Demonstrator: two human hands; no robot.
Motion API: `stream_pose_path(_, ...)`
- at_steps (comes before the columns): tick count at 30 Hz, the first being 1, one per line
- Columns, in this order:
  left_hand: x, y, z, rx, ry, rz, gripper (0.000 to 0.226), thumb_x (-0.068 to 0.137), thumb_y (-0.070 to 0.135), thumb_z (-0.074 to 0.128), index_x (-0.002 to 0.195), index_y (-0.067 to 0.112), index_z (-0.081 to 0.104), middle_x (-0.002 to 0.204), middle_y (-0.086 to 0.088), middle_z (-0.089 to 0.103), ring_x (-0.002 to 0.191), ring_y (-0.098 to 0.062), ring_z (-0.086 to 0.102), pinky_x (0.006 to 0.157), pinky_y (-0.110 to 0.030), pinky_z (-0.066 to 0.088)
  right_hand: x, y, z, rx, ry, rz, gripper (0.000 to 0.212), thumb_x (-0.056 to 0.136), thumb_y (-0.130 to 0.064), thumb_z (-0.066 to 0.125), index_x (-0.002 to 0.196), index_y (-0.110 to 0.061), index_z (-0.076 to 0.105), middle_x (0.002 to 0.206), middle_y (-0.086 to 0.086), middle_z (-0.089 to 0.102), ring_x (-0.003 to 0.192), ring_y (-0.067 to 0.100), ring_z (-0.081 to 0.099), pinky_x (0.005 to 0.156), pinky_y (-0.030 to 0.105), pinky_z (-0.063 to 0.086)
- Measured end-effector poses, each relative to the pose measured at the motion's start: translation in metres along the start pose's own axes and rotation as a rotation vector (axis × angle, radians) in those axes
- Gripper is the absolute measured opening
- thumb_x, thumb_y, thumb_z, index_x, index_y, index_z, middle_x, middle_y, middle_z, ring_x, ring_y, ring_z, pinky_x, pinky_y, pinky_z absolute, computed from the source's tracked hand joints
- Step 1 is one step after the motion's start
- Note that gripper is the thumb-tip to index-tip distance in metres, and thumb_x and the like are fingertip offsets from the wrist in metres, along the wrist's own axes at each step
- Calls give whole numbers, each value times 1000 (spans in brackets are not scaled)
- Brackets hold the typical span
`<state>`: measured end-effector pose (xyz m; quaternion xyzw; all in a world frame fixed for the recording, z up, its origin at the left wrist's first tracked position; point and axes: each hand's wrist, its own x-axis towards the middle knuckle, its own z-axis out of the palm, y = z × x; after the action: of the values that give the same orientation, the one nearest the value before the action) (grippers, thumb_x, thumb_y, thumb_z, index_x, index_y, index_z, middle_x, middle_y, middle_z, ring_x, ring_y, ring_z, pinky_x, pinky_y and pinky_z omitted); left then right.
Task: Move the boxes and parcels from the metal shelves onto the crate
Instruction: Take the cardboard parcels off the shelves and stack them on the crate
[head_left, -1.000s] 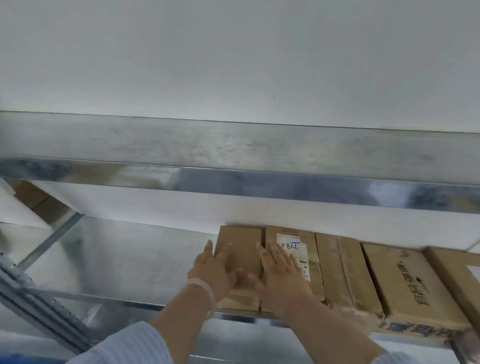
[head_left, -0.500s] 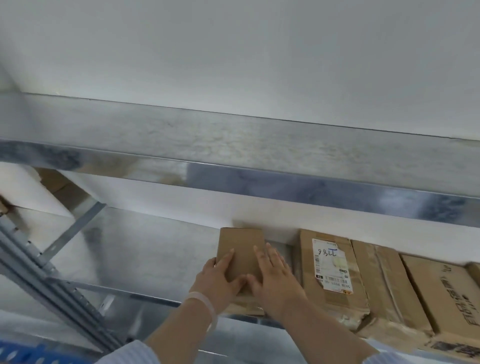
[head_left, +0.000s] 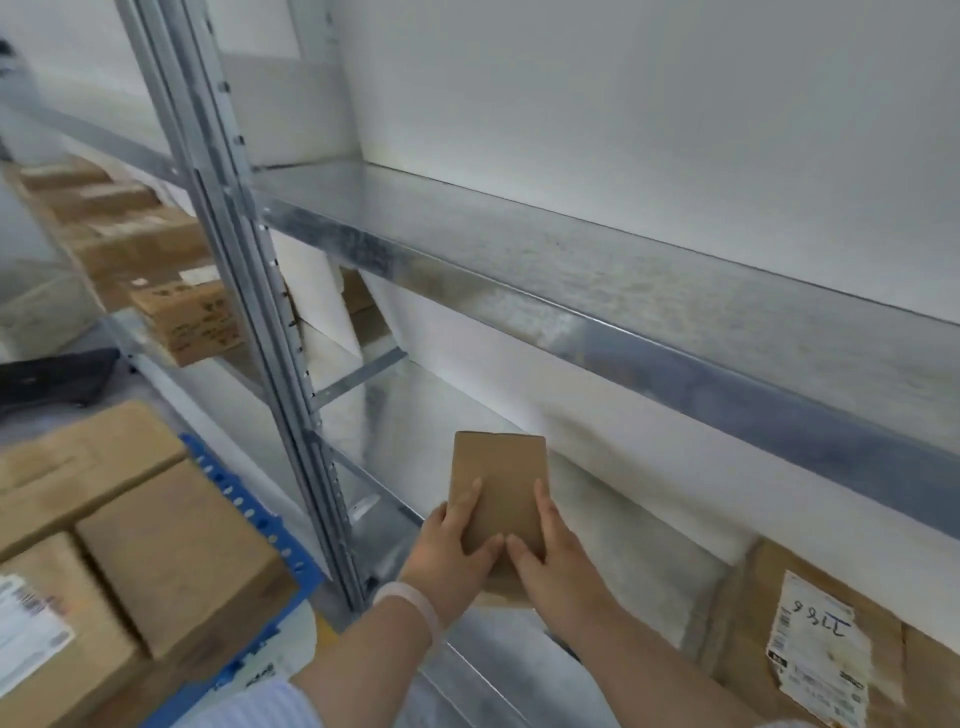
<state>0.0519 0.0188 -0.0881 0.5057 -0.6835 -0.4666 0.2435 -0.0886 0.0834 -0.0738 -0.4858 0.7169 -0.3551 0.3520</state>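
Head view: left hand (head_left: 451, 553), right hand (head_left: 553, 569) grip the small box (head_left: 498, 480) (fingers (head_left: 543, 501) curled), now off the shelf (head_left: 415, 415).

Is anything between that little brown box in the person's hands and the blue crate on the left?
Yes: the shelf's metal upright stands between the small box and the blue crate, so the box probably has to come forward around it. Cardboard boxes already lie on the crate.
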Motion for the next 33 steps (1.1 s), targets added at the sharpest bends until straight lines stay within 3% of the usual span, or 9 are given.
stream_pose_path(8, -71, -26, -80, 34, 376, -118, 66, 86, 43, 58, 141, 55, 23, 143, 6, 32, 120, -12, 43, 94, -20, 40, -2, -58, 73, -53, -241, -255, 72, 95, -37, 54, 150, -45, 7, 149, -2, 38, 128, 12, 44, 106, 27, 36)
stream_pose_path(12, -99, -39, -125, 29, 507, -148, 69, 85, 37, 59, 142, 54, 24, 130, 7, 36, 109, -8, 45, 79, -9, 37, -6, -91, 115, -92, -323, -357, 72, 94, -44, 52, 149, -49, 6, 151, -3, 36, 128, 15, 44, 105, 33, 38)
stream_pose_path(15, -112, -50, -164, 19, 605, -161, 70, 84, 36, 60, 142, 53, 25, 127, 8, 37, 106, -7, 45, 77, -10, 36, -5, -123, 149, -93, -385, -416, 71, 94, -49, 50, 147, -53, 4, 152, -6, 32, 126, 14, 43, 97, 28, 38)
stream_pose_path(17, -118, -61, -191, -2, 661, -171, 69, 85, 38, 61, 143, 51, 26, 130, 8, 36, 110, -9, 43, 81, -11, 36, -2, -145, 174, -92, -417, -458, 70, 94, -51, 49, 147, -55, 3, 153, -8, 29, 131, 12, 37, 99, 29, 36)
stream_pose_path(21, -125, -86, -244, 12, 736, -200, 70, 85, 42, 61, 144, 51, 24, 139, 3, 31, 117, -13, 42, 90, -21, 35, 7, -182, 227, -74, -471, -514, 69, 94, -51, 49, 147, -53, 5, 154, -11, 27, 133, 8, 32, 102, 26, 28)
stream_pose_path(25, -129, -112, -300, 20, 805, -212, 67, 84, 43, 63, 140, 54, 28, 138, 3, 24, 107, -8, 36, 91, -17, 32, 15, -219, 283, -23, -527, -526, 68, 93, -50, 51, 146, -55, 9, 153, -9, 29, 130, 7, 32, 100, 23, 27)
stream_pose_path(28, -129, -130, -341, 33, 817, -220, 67, 84, 46, 64, 139, 54, 28, 134, 3, 22, 101, -7, 42, 92, -18, 35, 24, -245, 320, 12, -542, -524, 68, 92, -49, 55, 145, -55, 14, 150, -10, 33, 122, 2, 33, 100, 25, 31)
stream_pose_path(30, -126, -140, -366, 24, 808, -212, 70, 84, 45, 65, 142, 51, 26, 132, 6, 22, 96, 2, 41, 87, -14, 34, 31, -259, 341, 29, -543, -529, 68, 92, -47, 57, 145, -54, 16, 150, -11, 33, 125, 2, 33, 105, 27, 32)
stream_pose_path(33, -119, -155, -397, 12, 779, -205, 78, 85, 44, 66, 148, 42, 20, 132, 10, 22, 106, 0, 35, 86, -11, 30, 45, -277, 368, 18, -530, -521, 70, 91, -48, 58, 147, -52, 17, 148, -10, 33, 124, 1, 32, 104, 29, 34)
